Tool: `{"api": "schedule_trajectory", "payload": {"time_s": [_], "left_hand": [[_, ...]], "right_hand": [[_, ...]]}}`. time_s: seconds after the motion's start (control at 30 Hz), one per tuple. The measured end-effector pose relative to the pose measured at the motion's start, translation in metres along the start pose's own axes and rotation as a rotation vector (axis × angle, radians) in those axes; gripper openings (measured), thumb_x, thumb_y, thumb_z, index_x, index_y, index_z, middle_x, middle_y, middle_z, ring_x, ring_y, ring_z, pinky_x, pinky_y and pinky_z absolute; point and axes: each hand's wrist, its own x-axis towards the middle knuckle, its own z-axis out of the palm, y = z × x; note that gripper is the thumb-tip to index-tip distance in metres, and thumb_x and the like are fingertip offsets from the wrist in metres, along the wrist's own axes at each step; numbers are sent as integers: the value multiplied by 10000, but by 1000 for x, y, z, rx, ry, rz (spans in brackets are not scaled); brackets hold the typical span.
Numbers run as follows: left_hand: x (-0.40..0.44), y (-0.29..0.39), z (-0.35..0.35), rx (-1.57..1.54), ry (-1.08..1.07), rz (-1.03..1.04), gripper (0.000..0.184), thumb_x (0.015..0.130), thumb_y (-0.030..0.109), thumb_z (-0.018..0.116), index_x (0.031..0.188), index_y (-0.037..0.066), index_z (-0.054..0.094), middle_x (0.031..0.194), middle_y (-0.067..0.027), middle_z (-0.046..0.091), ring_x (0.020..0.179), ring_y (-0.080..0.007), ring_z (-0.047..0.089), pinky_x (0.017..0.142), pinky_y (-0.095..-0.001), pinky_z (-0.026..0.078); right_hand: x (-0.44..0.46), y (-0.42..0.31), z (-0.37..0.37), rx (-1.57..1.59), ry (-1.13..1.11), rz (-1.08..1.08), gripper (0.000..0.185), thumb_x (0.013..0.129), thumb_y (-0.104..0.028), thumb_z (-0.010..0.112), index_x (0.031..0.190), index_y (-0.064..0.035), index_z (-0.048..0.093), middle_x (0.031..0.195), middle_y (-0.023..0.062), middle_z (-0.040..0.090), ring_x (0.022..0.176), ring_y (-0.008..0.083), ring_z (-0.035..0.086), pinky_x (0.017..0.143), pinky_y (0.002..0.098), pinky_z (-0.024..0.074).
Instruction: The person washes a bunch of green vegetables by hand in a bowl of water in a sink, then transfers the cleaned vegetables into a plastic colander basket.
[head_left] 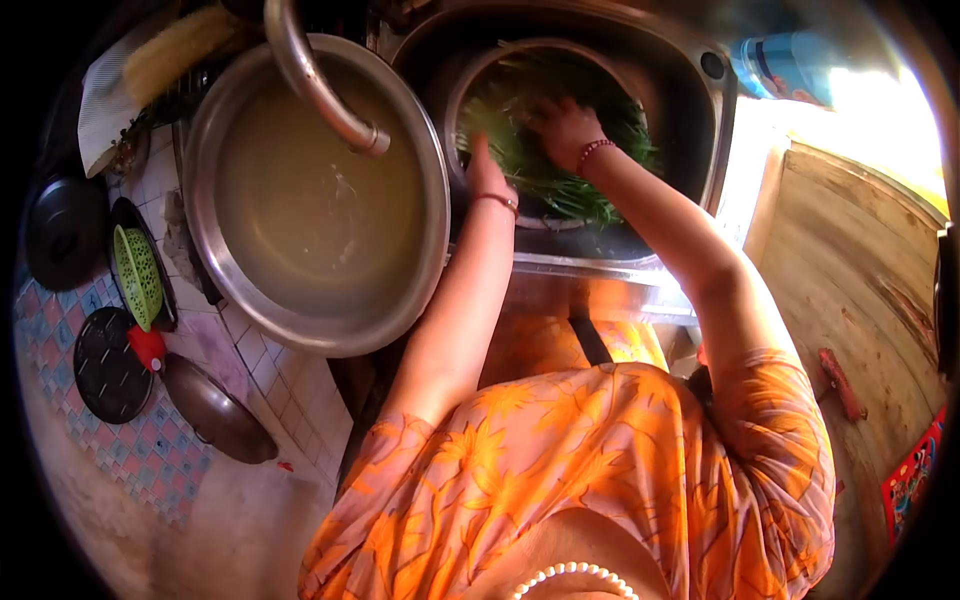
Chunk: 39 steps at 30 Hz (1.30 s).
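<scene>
Long leafy greens (590, 200) lie in a round metal basin (462, 95) set inside the sink. My left hand (488, 172) is at the basin's near left side, a digit stretched upward against the greens and the rest partly hidden. My right hand (568, 128) reaches into the middle of the greens, fingers apart and pressed among the leaves. The greens around both hands are smeared by motion. Neither hand shows a clear grip on anything.
A large metal bowl (205, 230) of cloudy water stands left of the sink (690, 150), with a curved faucet (320, 95) over it. A green colander (138, 275) and a wok (215, 405) are at far left. A blue container (785, 65) stands at right.
</scene>
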Motion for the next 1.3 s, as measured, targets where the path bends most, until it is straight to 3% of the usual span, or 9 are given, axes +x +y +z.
{"api": "schedule_trajectory", "payload": {"time_s": [0.1,0.23,0.47,0.7,0.73,0.8,1.03,1.2,1.3], "left_hand": [[-8,8,12,87,112,-37,441,943,390,470,1228,55,511,1192,-88,574,1033,-276,579,849,-417,495],[9,-2,3,54,31,-28,431,937,375,488,1222,52,512,1191,-93,574,1064,-278,556,906,-423,457],[8,-1,1,66,-2,-4,434,912,347,548,1207,30,513,1194,-105,570,1079,-282,543,936,-426,430],[15,-2,10,161,69,-77,579,774,398,708,1178,11,556,1156,-78,564,1020,-204,539,845,-353,459],[20,-3,19,145,26,-86,554,793,389,694,1187,27,548,1147,-81,572,1020,-220,549,854,-369,464],[26,-3,39,121,-66,-106,506,831,370,665,1205,57,533,1129,-87,589,1018,-252,570,870,-402,474],[-106,35,85,156,-489,505,468,827,248,700,1192,13,527,1135,-46,566,1022,-145,528,900,-285,418],[-203,85,126,341,-677,823,395,820,149,705,1149,2,545,1110,-43,585,985,-131,551,886,-266,425],[-231,95,135,358,-779,927,422,816,143,706,1173,-4,536,1136,-65,579,1020,-158,554,926,-289,420]], "right_hand": [[14,7,-80,261,-392,184,358,824,-263,522,1170,-197,592,1195,154,555,1086,320,524,868,449,454],[55,43,1,268,375,-70,350,831,-294,535,1128,-124,607,1171,163,571,1067,323,533,915,430,421],[10,5,25,-19,468,126,369,811,-209,526,1172,-181,598,1295,114,508,1171,284,489,980,405,395],[56,51,9,654,255,150,390,867,-385,532,1149,-128,611,1162,135,600,1071,332,560,945,396,433],[76,62,46,570,107,-166,546,870,-520,501,1163,-69,596,1172,166,593,1104,352,535,968,389,408],[60,37,29,649,-22,14,599,878,-544,482,1212,-52,555,1199,186,573,1130,351,519,977,380,393],[-21,20,-74,1461,137,-198,616,844,-396,649,1268,13,467,1151,131,587,1078,172,525,934,296,402],[-61,11,-178,1477,411,-553,535,862,-306,650,1262,-2,469,1123,70,586,1038,106,499,916,262,403],[-67,23,-210,1224,435,-869,622,902,-257,586,1396,-10,301,1316,124,412,1184,213,412,999,329,322]]}}
